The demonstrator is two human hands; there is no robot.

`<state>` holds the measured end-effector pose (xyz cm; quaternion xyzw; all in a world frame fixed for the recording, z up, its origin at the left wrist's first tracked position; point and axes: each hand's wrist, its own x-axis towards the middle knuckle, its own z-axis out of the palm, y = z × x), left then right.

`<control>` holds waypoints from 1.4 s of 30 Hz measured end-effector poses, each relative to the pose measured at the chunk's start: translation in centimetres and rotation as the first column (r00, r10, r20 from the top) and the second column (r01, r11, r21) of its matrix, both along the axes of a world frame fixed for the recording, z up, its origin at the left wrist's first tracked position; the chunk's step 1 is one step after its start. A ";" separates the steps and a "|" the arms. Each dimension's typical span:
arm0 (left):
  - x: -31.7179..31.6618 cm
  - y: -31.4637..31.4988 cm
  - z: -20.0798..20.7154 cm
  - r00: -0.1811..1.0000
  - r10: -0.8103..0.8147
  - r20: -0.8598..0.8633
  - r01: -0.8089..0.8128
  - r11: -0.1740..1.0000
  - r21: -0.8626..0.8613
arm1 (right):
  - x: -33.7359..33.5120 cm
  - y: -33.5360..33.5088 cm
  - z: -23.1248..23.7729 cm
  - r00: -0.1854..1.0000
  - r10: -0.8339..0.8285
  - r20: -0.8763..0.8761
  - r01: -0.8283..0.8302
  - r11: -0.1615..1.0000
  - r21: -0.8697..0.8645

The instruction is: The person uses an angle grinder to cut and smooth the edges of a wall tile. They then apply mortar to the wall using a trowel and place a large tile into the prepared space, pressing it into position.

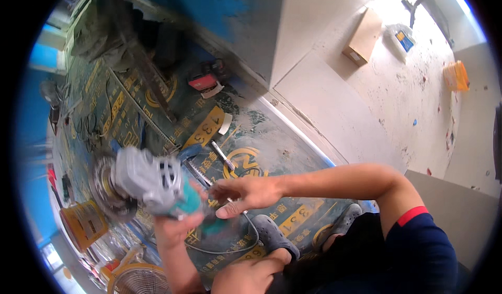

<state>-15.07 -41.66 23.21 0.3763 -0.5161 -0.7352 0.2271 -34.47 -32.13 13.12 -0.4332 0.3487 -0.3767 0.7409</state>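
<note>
An angle grinder (149,181) with a grey metal head and teal body hangs tilted in front of me, blurred by motion. My left hand (175,228) is closed around its body from below, thumb on the near side. The round disc (110,187) on the head faces left and looks smeared. Close to the teal rear end is my right hand (256,192), its thumb and curled fingers apart with nothing visible between them. A grey cord (253,231) loops over the floor covering below.
Around lie a marker pen (223,155), a red-and-black tool (204,79) and a long dark bar (146,66). A yellow bucket (83,223) and a fan (138,281) stand at left. Far right hold a cardboard box (363,35), a white jug (401,42) and an orange bucket (456,76).
</note>
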 end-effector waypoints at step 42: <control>-30.4 15.5 -28.6 0.921 -0.389 -0.010 0.389 0.919 0.060 | -23.7 14.3 -7.0 0.398 -0.068 -0.915 0.513 0.843 0.161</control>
